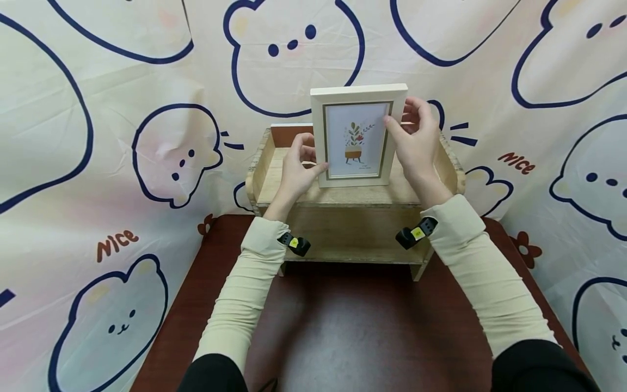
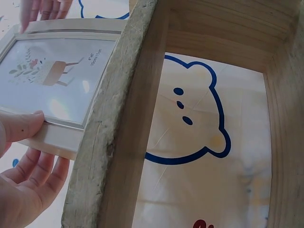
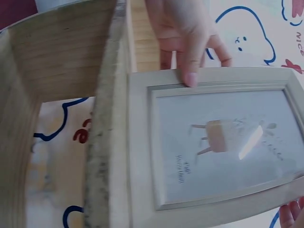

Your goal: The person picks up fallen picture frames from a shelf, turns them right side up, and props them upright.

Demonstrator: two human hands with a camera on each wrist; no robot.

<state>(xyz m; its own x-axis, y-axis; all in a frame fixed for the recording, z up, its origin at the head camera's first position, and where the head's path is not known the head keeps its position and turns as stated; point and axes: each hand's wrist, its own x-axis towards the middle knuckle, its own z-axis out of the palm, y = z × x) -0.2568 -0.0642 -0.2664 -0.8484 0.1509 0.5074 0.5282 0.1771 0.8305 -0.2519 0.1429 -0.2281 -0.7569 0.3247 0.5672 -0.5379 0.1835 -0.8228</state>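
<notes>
A white picture frame (image 1: 315, 130) with a potted-plant print stands upright on the top shelf of a small wooden rack (image 1: 357, 197), close to its front edge. My left hand (image 1: 300, 169) pinches the frame's lower left side, thumb on the front and fingers behind. Higher up on the right side, my right hand (image 1: 418, 136) grips the frame, its thumb over the front border. In the left wrist view the left thumb (image 2: 23, 127) presses the frame border beside the shelf edge. The right wrist view shows the frame's border (image 3: 142, 152) right along the shelf board.
The rack stands on a dark red-brown table (image 1: 352, 326), with a lower shelf (image 1: 352, 234) under the top one. Behind and at both sides hangs a cloth (image 1: 161, 239) printed with bear faces. A reddish-brown panel (image 1: 289, 136) lies at the rack's back left.
</notes>
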